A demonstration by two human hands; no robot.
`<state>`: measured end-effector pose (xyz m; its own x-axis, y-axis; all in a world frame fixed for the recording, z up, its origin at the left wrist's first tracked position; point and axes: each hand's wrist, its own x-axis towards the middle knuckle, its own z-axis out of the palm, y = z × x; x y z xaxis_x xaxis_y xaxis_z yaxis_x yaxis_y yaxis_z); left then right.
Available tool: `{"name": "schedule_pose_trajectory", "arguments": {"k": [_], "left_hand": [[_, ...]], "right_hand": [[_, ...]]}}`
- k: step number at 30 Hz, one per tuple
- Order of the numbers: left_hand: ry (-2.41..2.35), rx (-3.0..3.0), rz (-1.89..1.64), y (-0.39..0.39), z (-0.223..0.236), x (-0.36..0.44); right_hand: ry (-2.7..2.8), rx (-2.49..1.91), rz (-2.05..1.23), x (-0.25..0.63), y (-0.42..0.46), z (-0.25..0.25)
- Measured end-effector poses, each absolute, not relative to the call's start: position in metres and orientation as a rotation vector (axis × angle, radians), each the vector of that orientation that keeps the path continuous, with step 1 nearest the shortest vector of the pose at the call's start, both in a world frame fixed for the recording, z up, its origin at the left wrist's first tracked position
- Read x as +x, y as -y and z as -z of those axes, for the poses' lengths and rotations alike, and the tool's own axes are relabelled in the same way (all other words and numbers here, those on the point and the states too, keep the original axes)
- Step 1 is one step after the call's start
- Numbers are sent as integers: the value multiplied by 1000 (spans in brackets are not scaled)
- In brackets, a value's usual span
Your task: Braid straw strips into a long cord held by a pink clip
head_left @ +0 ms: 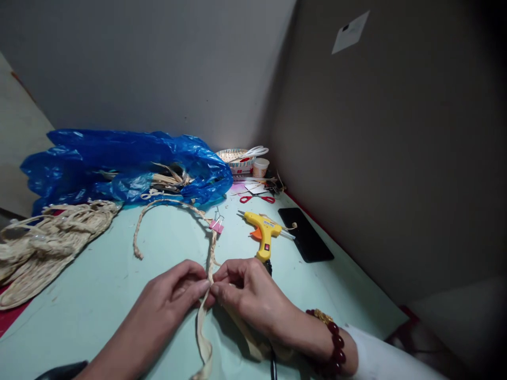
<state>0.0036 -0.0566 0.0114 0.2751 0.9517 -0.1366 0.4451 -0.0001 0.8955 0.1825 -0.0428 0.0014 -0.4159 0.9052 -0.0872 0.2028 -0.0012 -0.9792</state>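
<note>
A pale braid of dried plant fibre (213,248) runs down the middle of the table, its far part curving off to the left. A pink binder clip (216,226) grips it higher up. My left hand (174,295) pinches the strands at the lower end of the braid. Right beside it, my right hand (247,293) pinches the same spot from the other side, thumb against fingers. Loose flat strands (203,332) hang toward me below the fingertips. The exact crossing of strands is partly hidden by the fingers.
A yellow glue gun (263,229) lies right of the braid, beside a black phone (307,235). Red-handled scissors (257,199), a basket (237,155) and a cup (260,168) are behind. A blue plastic bag (130,153) with fibre and woven pieces (59,243) occupy the left.
</note>
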Motion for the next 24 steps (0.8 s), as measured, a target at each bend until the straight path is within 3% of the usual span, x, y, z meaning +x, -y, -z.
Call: {"name": "schedule_pose_trajectory", "arguments": {"k": [4,13,19,24], "left_hand": [[-1022,1247,-566,44,-4,6],[-1143,962,-560,55,8,13],[-1309,1482,-615,59,3,14],[-1356,1539,-566,51,9,12]], "right_hand": [[1781,-1152,-1440,186,42,-6],[2046,-1179,-1207,192,48,-11],[2205,-1325,-976,192,52,-19],[2299,-1348,-808,194,55,-16]]}}
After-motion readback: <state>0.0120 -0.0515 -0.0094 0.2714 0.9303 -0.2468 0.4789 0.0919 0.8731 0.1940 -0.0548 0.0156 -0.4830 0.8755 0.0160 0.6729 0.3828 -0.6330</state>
